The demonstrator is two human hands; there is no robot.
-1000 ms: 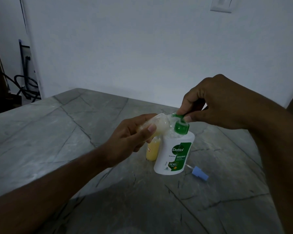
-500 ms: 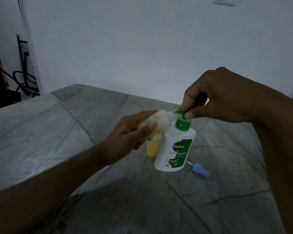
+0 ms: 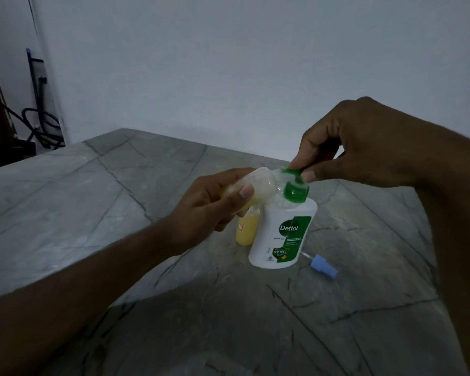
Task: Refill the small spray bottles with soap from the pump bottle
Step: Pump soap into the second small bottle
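Observation:
A white Dettol pump bottle with a green pump head stands on the grey stone table. My right hand pinches the green pump top from above. My left hand grips a small clear spray bottle, tilted with its mouth against the pump spout; pale yellow soap shows inside it. A second small bottle full of yellow soap stands just left of the pump bottle, partly hidden by my left hand.
A blue spray cap with its thin tube lies on the table right of the pump bottle. A white wall rises behind the table. Black cables and a dark stand sit at the far left, off the table.
Both hands and the bottles hold nearly the same pose. The view has tilted slightly, and the pump top looks pressed a little lower.

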